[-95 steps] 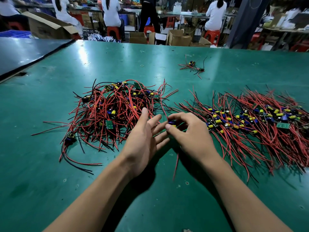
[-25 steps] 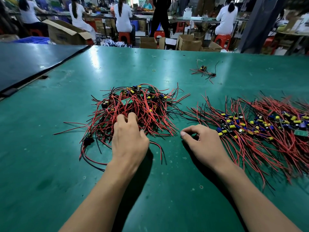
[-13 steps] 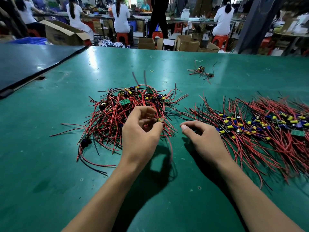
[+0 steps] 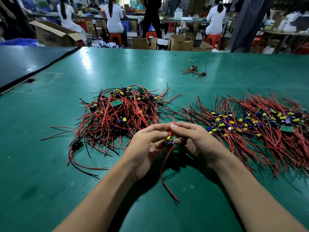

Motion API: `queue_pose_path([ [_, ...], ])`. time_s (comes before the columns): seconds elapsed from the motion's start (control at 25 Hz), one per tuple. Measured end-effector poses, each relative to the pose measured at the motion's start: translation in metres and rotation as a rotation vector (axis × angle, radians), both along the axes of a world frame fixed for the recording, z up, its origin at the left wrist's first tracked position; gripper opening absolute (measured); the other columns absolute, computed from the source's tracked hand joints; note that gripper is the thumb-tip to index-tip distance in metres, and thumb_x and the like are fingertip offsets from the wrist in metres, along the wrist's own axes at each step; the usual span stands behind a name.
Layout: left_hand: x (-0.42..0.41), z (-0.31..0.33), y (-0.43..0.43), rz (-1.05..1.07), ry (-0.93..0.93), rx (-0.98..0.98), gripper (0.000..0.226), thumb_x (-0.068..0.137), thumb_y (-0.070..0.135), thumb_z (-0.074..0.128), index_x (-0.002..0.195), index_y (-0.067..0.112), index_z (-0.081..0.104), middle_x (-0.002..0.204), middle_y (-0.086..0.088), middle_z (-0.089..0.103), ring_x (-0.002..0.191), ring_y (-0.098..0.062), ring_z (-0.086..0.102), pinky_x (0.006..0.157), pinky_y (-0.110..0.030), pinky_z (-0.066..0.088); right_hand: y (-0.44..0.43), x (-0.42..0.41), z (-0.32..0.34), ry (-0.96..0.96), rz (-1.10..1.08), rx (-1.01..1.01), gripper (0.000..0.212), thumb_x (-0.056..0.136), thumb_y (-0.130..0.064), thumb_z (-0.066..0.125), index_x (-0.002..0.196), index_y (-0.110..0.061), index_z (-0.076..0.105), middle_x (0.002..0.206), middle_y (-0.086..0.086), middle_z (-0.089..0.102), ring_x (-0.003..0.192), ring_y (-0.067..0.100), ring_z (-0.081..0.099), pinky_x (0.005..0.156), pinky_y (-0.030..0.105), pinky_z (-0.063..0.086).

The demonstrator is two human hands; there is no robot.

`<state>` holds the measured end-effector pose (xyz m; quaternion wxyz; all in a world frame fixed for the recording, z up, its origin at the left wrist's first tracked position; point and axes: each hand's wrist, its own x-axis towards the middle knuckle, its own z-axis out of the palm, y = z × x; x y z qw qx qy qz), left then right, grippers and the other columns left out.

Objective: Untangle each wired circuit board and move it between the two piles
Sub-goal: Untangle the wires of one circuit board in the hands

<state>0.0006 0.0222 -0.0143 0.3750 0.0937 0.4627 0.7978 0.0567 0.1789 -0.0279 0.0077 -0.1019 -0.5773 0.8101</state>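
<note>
A small wired circuit board (image 4: 170, 141) with a yellow capacitor is held above the green table, between the two piles. My left hand (image 4: 147, 148) grips it from the left and my right hand (image 4: 199, 143) pinches its red wires from the right. One red wire (image 4: 164, 166) hangs down toward me and ends near the table. The tangled pile (image 4: 120, 113) of red and black wired boards lies to the left. The spread-out pile (image 4: 260, 124) lies to the right, its wires fanned out flat.
The green table (image 4: 50, 181) extends far ahead. Two stray wired boards (image 4: 194, 70) lie at the back, with a rubber band (image 4: 145, 70) left of them. A dark table (image 4: 21, 62) adjoins at the left. Several seated people and cardboard boxes are beyond.
My left hand pulled one board out of the tangled pile and lifted it to the middle. My right hand rose from the table and took hold of its wires.
</note>
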Motion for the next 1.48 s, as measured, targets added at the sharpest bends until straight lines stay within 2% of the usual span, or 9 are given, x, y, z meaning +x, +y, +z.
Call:
queue_pose_path([
  [0.12,0.002,-0.002,0.003,0.014,-0.019,0.023,0.031,0.072,0.0,0.07,0.102,0.001,0.062,0.089,-0.019,0.072,0.073,-0.026,0.073,0.064,-0.03,0.06,0.001,0.001,0.002,0.047,-0.048,-0.058,0.013,0.078,-0.017,0.076,0.09,-0.015,0.08,0.079,0.006,0.072,0.059,0.014,0.066,0.054,0.024,0.054],
  [0.28,0.005,-0.009,0.007,0.071,0.099,-0.112,0.036,0.068,-0.003,0.077,0.1,0.002,0.061,0.08,-0.011,0.071,0.069,-0.023,0.071,0.065,-0.032,0.059,0.002,0.001,-0.001,0.058,-0.085,0.058,0.016,0.075,-0.024,0.079,0.089,-0.015,0.08,0.083,0.009,0.074,0.069,0.015,0.067,0.06,0.024,0.056],
  [0.56,0.004,-0.016,0.007,0.152,0.637,-0.502,0.022,0.077,0.006,0.079,0.096,0.015,0.075,0.087,-0.013,0.074,0.079,-0.025,0.071,0.078,-0.041,0.059,0.001,0.001,-0.006,0.163,-0.28,0.643,0.004,0.083,-0.015,0.081,0.084,-0.018,0.079,0.081,0.002,0.077,0.072,0.008,0.067,0.07,0.022,0.055],
  [0.64,0.003,-0.016,0.006,0.111,0.589,-0.449,0.015,0.081,0.008,0.076,0.095,0.014,0.076,0.086,-0.01,0.075,0.076,-0.021,0.069,0.074,-0.037,0.057,0.003,0.002,-0.005,0.165,-0.266,0.63,0.003,0.083,-0.016,0.081,0.083,-0.017,0.078,0.077,0.0,0.076,0.07,0.007,0.066,0.067,0.02,0.054],
  [0.76,0.003,-0.014,0.007,0.012,0.266,-0.228,0.008,0.09,0.004,0.064,0.092,0.006,0.071,0.083,-0.015,0.073,0.068,-0.025,0.071,0.064,-0.032,0.059,0.005,0.005,-0.001,0.13,-0.167,0.34,0.005,0.081,-0.017,0.08,0.081,-0.015,0.075,0.071,-0.001,0.07,0.062,0.005,0.062,0.054,0.014,0.049],
  [0.92,0.007,-0.014,0.009,-0.065,0.158,-0.118,0.006,0.085,0.01,0.067,0.083,0.006,0.071,0.084,-0.024,0.072,0.064,-0.026,0.071,0.06,-0.03,0.06,0.004,0.006,-0.004,0.038,0.023,0.043,0.029,0.076,-0.028,0.086,0.1,-0.013,0.076,0.082,0.013,0.06,0.052,0.016,0.053,0.047,0.027,0.053],
  [1.04,0.009,-0.013,0.01,-0.071,0.18,-0.131,0.016,0.085,0.006,0.067,0.072,0.011,0.074,0.077,-0.022,0.07,0.06,-0.025,0.069,0.057,-0.029,0.059,0.002,0.006,-0.005,0.022,0.068,0.06,0.037,0.084,-0.032,0.079,0.113,-0.009,0.074,0.079,0.014,0.057,0.048,0.014,0.049,0.047,0.026,0.051],
  [1.2,0.007,-0.013,0.009,-0.002,0.22,-0.173,0.01,0.088,-0.005,0.062,0.082,0.002,0.066,0.072,-0.019,0.07,0.056,-0.024,0.068,0.054,-0.027,0.058,0.004,0.007,-0.001,0.014,0.039,0.203,0.039,0.084,-0.036,0.074,0.11,-0.007,0.074,0.073,0.005,0.065,0.053,0.014,0.058,0.052,0.024,0.053],
  [1.48,0.008,-0.012,0.008,0.023,0.268,-0.238,0.003,0.088,-0.006,0.061,0.089,-0.006,0.064,0.073,-0.02,0.07,0.056,-0.025,0.068,0.05,-0.027,0.056,-0.001,0.007,0.0,-0.003,-0.067,0.3,0.016,0.094,-0.017,0.069,0.102,-0.007,0.077,0.077,0.009,0.07,0.057,0.013,0.061,0.054,0.023,0.053],
])
